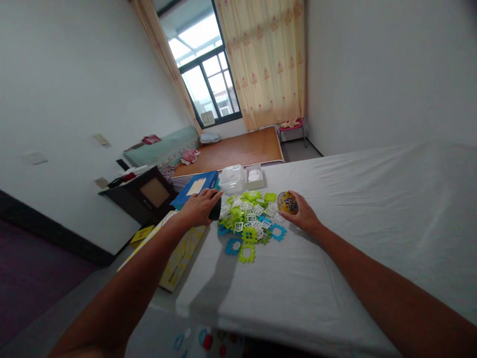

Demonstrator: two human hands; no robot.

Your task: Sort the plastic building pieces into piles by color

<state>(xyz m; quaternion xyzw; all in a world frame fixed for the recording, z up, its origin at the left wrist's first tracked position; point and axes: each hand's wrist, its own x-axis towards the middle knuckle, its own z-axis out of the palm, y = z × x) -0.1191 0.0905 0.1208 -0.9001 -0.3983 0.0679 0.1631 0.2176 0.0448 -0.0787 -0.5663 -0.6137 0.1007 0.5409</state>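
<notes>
My left hand (199, 206) is closed around a black object (215, 209), its kind partly hidden by the fingers, at the left side of the pile. On the other side, my right hand (304, 215) grips a round yellow tin (287, 203) with dark printing, just above the white cloth. Between the two hands lies a heap of plastic building pieces (249, 234) in green, white and blue. A green square frame (246, 253) and a blue piece (231, 246) lie at the near edge of the heap.
Behind the heap stand a clear plastic container (232, 179) and a small white box (255, 176). A blue box (196, 188) and a yellow patterned box (182, 256) are at the left edge of the white-clothed table (357, 199). Small pieces lie on the floor below.
</notes>
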